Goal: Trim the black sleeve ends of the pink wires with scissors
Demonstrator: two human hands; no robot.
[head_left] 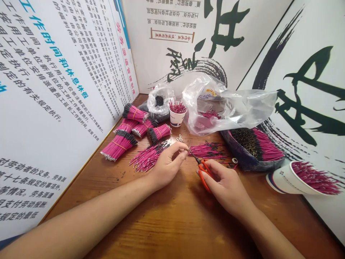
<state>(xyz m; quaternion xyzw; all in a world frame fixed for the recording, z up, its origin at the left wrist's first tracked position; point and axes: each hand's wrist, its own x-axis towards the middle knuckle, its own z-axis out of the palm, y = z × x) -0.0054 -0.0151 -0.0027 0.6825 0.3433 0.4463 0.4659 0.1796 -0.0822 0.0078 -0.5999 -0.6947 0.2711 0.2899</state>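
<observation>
Pinched wire ends (185, 151) hidden inside the left hand (168, 165), orange scissors (203, 171) partly covered by the right hand (226, 187), both forearms (81, 210) cut off by the bottom edge, clear plastic bag (229, 111) blurring its contents, tiny metal loops (179, 137) too small to tell

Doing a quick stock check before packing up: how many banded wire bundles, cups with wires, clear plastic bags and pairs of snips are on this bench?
Banded pink wire bundles: 5
Paper cups holding wires: 2
Clear plastic bags: 2
Orange-handled snips: 1
Total: 10
</observation>
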